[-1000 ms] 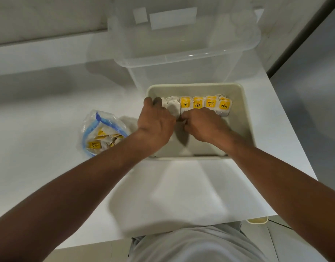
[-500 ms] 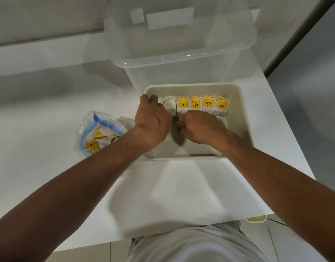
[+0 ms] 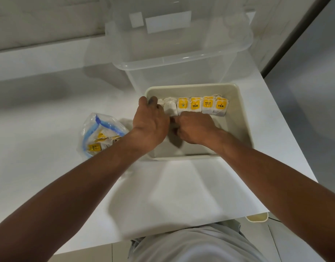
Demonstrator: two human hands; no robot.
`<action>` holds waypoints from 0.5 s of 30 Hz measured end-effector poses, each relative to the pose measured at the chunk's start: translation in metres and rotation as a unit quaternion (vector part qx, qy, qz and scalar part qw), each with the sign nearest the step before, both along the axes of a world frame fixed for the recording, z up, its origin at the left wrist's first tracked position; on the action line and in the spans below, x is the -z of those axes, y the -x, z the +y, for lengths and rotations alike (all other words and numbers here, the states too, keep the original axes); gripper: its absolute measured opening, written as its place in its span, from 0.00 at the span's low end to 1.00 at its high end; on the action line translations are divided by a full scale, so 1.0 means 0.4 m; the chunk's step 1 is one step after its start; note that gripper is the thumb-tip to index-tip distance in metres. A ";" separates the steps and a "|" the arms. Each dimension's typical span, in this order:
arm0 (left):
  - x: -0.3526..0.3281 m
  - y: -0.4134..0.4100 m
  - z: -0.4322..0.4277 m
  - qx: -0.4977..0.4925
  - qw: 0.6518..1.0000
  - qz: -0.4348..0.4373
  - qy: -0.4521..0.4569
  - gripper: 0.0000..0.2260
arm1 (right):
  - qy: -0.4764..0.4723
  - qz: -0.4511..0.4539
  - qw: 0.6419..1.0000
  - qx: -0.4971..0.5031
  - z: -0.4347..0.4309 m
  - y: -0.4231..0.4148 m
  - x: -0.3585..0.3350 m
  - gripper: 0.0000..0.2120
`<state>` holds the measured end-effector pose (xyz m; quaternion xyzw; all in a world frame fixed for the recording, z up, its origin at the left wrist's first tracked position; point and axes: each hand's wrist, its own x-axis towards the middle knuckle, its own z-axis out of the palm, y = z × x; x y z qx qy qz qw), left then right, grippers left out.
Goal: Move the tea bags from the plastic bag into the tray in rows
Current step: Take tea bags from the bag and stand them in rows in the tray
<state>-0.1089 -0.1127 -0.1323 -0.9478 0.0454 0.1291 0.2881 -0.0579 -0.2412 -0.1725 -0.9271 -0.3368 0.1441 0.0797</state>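
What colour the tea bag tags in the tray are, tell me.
The tags are yellow with dark print; head view.

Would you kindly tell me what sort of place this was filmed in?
Probably a home kitchen or pantry corner, though I can't be certain: a white counter, a clear plastic storage bin standing on it, and tea bags lined up in a cream tray.

Beige tray (image 3: 236, 121), tea bags (image 3: 195, 105) inside

Forearms extended, left hand (image 3: 150, 122) beside right hand (image 3: 195, 128), fingers curled downward
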 end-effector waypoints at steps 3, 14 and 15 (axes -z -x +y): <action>0.012 -0.002 0.003 0.009 1.000 0.005 -0.017 0.14 | 0.004 0.000 1.000 0.006 0.006 0.001 -0.007 0.16; -0.040 0.018 0.043 -0.012 0.963 -0.075 0.259 0.13 | -0.104 0.046 0.991 0.074 -0.013 0.008 -0.046 0.15; -0.045 0.022 0.052 -0.017 0.956 -0.078 0.284 0.13 | -0.119 0.057 0.987 0.087 -0.014 0.014 -0.052 0.15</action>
